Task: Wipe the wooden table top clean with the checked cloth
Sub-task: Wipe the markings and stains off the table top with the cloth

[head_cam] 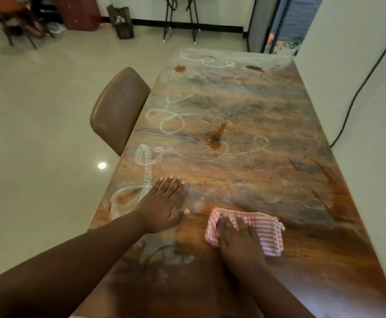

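Room: pale glossy floor (38,134) around a long wooden table top (244,175), its right side against a white wall (359,76) where a black cable (357,92) hangs.
Table surface: white chalk-like loops (166,120) run along the left edge and far end; a brown smear (217,136) sits near the middle, with darker streaks on the right.
Seat: 1 brown padded chair (118,109) is tucked at the table's left edge.
My left hand (164,205): flat on the wood, palm down, fingers spread loosely, holding nothing, beside a chalk line.
My right hand (237,239): pressed flat, fingers together, on top of the checked cloth (263,228), not gripping it.
Cloth position: folded pink-and-white pad lying on the near part of the table, just right of my left hand.
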Available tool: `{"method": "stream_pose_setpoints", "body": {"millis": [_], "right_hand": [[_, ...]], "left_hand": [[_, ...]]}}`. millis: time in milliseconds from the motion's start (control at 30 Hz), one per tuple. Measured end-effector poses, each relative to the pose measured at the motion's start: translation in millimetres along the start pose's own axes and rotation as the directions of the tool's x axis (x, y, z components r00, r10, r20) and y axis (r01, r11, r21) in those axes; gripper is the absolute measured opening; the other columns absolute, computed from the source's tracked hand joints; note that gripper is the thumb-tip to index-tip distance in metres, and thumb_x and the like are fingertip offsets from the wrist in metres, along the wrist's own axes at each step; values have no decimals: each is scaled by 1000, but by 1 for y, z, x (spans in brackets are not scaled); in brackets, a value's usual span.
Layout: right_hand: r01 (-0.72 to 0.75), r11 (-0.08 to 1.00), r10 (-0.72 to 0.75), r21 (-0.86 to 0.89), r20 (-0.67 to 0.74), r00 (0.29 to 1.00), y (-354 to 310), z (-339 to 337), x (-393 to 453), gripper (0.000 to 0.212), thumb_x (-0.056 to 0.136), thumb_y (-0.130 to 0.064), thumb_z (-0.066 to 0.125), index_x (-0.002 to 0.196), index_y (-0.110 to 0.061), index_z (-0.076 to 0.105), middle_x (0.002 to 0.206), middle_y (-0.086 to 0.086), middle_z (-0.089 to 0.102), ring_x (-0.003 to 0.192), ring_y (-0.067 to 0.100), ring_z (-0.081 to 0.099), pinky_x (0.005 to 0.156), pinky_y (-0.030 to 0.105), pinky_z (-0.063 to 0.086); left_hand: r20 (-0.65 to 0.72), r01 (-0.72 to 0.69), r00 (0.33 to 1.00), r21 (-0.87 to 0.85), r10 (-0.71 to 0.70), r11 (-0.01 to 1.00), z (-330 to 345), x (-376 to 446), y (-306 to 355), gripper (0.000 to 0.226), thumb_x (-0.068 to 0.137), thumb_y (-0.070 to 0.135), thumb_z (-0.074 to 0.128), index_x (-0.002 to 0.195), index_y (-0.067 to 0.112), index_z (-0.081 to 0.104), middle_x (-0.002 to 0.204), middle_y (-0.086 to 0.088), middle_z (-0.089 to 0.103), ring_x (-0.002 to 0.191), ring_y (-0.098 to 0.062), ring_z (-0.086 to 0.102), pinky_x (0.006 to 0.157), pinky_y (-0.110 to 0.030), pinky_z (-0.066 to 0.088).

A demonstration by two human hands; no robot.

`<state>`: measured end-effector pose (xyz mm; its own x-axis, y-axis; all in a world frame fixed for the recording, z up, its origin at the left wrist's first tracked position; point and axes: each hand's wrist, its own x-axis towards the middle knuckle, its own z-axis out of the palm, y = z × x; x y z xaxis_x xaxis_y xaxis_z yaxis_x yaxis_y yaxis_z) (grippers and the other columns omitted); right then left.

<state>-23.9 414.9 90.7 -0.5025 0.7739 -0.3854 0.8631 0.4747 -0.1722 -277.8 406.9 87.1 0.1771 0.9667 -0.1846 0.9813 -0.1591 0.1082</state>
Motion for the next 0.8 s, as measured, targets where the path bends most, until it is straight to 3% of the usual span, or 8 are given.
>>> {"method": "stream_pose_setpoints", "body": {"millis": [67,167,233,300,400,567,733,800], "right_hand": [[47,998,-46,35,-26,999,-28,2,25,51,100,-31,21,150,-27,15,158,-5,10,144,27,6,114,45,-3],[285,959,-284,0,44,958,-82,14,27,48,97,-35,33,144,-26,35,156,4,21,143,31,10,113,51,0],[496,865,-488,-80,103,867,-95,32,7,44,88,-39,39,127,-31,56,142,-1,46,134,31,36,107,54,25],[495,868,-488,-47,104,866,-80,34,-14,44,73,-47,41,109,-42,66,120,-18,63,110,19,62,92,43,47],[384,923,-383,-33,28,923,-39,29,-16,46,78,-47,38,119,-43,60,124,-19,60,111,16,61,107,33,27],[149,987,-151,-50,-24,988,-66,10,28,53,100,-33,19,151,-26,8,158,-6,4,145,26,2,114,44,-3],[223,974,-222,-41,44,974,-162,29,38,64,89,-46,5,150,-28,6,158,-4,2,144,28,-3,110,49,-11],[269,961,-264,-65,73,962,-170,38,15,62,85,-46,16,145,-33,25,153,-10,25,142,27,20,113,46,-1]], "left_hand": [[6,25,1000,0,-25,1000,3,-12,6,99,73,77,-20,150,15,-11,159,-5,-12,144,-18,-20,114,-35,-18],[1,23,1000,-8,-23,1000,4,-33,13,92,80,74,-11,150,14,-7,158,-8,-6,144,-22,-17,114,-36,-17],[-1,31,1000,-14,-31,999,3,-47,11,94,80,75,-12,149,12,-5,158,-9,-5,143,-24,-16,113,-37,-16],[-32,49,998,4,-48,999,0,-58,5,92,84,75,-7,150,11,0,158,-8,0,144,-25,-12,114,-39,-11],[-38,83,996,-1,-83,997,2,-71,-10,86,91,71,5,151,10,10,157,-10,12,145,-28,-2,114,-41,-6],[-26,119,993,-9,-119,993,16,-76,-37,91,86,74,-4,150,10,5,157,-11,7,145,-29,-5,113,-38,-11],[-8,63,998,-10,-63,998,26,-75,-74,94,77,73,-18,150,15,-8,159,-9,-8,144,-22,-18,114,-37,-17],[-6,59,998,-17,-59,998,24,-77,-99,94,76,73,-18,151,17,-9,159,-8,-8,145,-21,-16,115,-38,-16]]}}
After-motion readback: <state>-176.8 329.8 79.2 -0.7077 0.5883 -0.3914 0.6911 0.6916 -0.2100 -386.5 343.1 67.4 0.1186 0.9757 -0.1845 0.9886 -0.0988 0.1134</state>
